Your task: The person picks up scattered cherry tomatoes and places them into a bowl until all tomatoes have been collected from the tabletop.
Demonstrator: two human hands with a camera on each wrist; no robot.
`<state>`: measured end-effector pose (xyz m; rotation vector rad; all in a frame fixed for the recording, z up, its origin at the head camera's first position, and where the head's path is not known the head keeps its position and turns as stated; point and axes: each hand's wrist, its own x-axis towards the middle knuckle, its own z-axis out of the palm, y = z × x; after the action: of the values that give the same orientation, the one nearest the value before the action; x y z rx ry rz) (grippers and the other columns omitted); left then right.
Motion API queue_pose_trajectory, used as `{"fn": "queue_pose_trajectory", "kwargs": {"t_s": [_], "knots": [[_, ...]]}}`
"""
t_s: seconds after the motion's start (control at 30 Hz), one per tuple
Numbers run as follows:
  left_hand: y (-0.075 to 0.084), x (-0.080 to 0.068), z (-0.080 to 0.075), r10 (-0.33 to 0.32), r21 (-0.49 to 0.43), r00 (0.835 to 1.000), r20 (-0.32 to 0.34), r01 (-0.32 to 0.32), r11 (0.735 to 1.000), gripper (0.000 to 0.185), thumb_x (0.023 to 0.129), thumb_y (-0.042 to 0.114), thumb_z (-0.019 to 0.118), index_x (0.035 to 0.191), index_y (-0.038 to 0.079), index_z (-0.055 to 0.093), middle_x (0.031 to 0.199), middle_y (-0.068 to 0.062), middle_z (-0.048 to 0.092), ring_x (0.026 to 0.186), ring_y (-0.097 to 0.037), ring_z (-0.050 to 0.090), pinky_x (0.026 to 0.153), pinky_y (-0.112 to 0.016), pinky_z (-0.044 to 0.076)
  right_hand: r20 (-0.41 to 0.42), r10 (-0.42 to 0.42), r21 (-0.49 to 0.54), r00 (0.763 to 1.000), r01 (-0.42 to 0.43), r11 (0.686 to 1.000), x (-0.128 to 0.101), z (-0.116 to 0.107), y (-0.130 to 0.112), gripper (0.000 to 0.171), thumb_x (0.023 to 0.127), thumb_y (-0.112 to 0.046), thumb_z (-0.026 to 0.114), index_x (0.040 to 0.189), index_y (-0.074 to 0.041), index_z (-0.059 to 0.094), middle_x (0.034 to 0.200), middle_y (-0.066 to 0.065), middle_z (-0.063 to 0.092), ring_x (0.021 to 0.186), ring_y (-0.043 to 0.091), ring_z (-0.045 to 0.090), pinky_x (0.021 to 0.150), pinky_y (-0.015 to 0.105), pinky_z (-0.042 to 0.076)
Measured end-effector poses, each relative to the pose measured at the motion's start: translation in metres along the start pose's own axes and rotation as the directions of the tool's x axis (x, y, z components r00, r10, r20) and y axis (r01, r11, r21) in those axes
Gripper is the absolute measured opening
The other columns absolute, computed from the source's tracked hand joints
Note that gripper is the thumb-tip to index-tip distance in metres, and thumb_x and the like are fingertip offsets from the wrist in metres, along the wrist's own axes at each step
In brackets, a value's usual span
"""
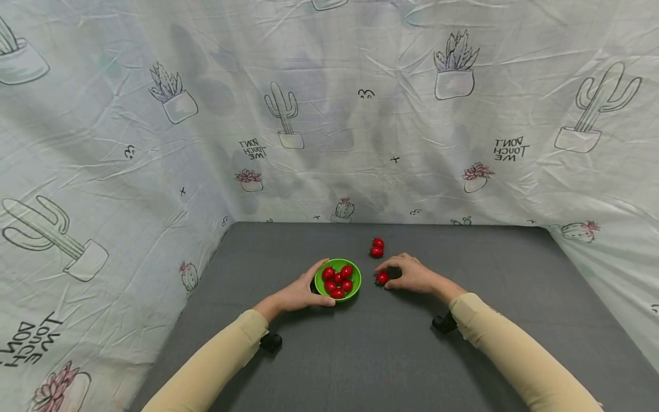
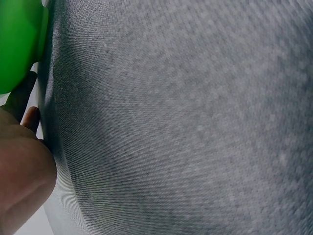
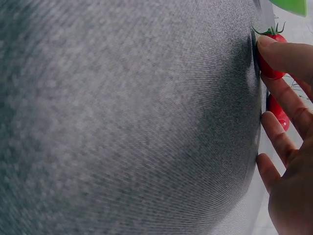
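A small green bowl (image 1: 317, 289) holds several red cherry tomatoes. My left hand (image 1: 300, 292) grips it from the left, thumb along the near side and fingers around the far side. The left wrist view shows only part of the bowl (image 2: 19, 44) above the fingers. Just right of the bowl, my right hand (image 1: 412, 274) pinches a cherry tomato (image 1: 382, 278) at the table surface. Close up, the thumb lies against this tomato (image 3: 271, 61), which has a green stem top; the other fingers are spread.
Two more cherry tomatoes (image 1: 377, 247) lie together farther back, beyond the right hand. The dark grey table (image 1: 350, 355) meets a pale curtain (image 1: 319, 160) with cactus drawings at the back and sides. A black wrist camera (image 1: 271, 343) sits under the left sleeve.
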<state>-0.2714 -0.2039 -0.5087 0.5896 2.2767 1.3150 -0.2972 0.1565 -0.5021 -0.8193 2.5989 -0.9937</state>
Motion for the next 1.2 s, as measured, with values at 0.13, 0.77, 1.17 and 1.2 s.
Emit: {"fn": "queue_pose_trajectory", "kwargs": {"t_s": [0.13, 0.77, 1.17, 1.2], "knots": [[0.001, -0.001, 0.0, -0.008, 0.003, 1.0, -0.003, 0.008, 1.0, 0.111, 0.085, 0.043, 0.085, 0.166, 0.026, 0.012, 0.167, -0.003, 0.019, 0.153, -0.027, 0.019, 0.118, -0.059, 0.022, 0.0, -0.005, 0.006, 1.0, 0.005, 1.0, 0.0, 0.0, 0.0, 0.038, 0.092, -0.024, 0.079, 0.129, -0.025, 0.071, 0.134, -0.001, 0.064, 0.133, 0.036, 0.042, 0.111, 0.066, 0.022], [-0.001, -0.001, 0.0, -0.015, 0.002, 1.0, -0.003, 0.015, 1.0, 0.112, 0.083, 0.045, 0.086, 0.166, 0.029, 0.013, 0.167, -0.001, 0.019, 0.153, -0.025, 0.018, 0.118, -0.059, 0.021, -0.027, 0.004, 0.012, 1.0, -0.003, 1.0, 0.0, 0.001, -0.002, 0.033, 0.092, -0.027, 0.08, 0.124, -0.023, 0.074, 0.128, -0.002, 0.066, 0.13, 0.035, 0.044, 0.107, 0.064, 0.028], [0.002, -0.002, 0.001, -0.009, -0.002, 1.0, -0.007, 0.009, 1.0, 0.111, 0.083, 0.045, 0.086, 0.166, 0.027, 0.014, 0.166, 0.0, 0.02, 0.152, -0.024, 0.02, 0.118, -0.058, 0.022, -0.069, -0.025, 0.055, 0.997, 0.028, 0.998, 0.002, -0.012, -0.013, 0.038, 0.093, -0.03, 0.078, 0.127, -0.015, 0.072, 0.128, -0.002, 0.065, 0.127, 0.033, 0.043, 0.101, 0.06, 0.039], [0.002, -0.002, 0.001, -0.008, -0.002, 1.0, -0.007, 0.008, 1.0, 0.111, 0.083, 0.045, 0.086, 0.166, 0.027, 0.014, 0.166, 0.0, 0.021, 0.152, -0.024, 0.02, 0.117, -0.058, 0.022, -0.073, -0.027, 0.057, 0.997, 0.031, 0.998, 0.002, -0.014, -0.015, 0.038, 0.093, -0.03, 0.078, 0.127, -0.014, 0.072, 0.127, -0.002, 0.066, 0.127, 0.032, 0.043, 0.101, 0.06, 0.039]]}}
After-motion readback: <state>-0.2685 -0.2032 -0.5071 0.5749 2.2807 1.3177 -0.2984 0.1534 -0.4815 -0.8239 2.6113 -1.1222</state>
